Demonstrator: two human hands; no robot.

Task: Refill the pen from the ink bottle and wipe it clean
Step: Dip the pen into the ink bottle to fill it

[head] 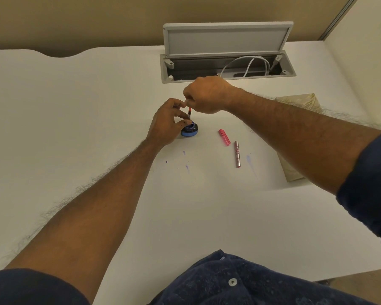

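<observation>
A small blue ink bottle [190,130] stands open on the white desk [97,106]. My left hand [166,122] wraps around the bottle's left side and steadies it. My right hand [205,94] pinches the top of a thin pen section [189,113], orange above and dark below, held upright with its tip at the bottle's mouth. The pink pen cap [224,137] and the metallic pink pen barrel [237,154] lie on the desk to the right of the bottle.
Blue ink spots [186,166] and a smear [249,159] mark the desk in front of the bottle. A beige tissue box [295,102] sits at the right, partly behind my right forearm. An open cable tray [227,67] with white cords lies at the back.
</observation>
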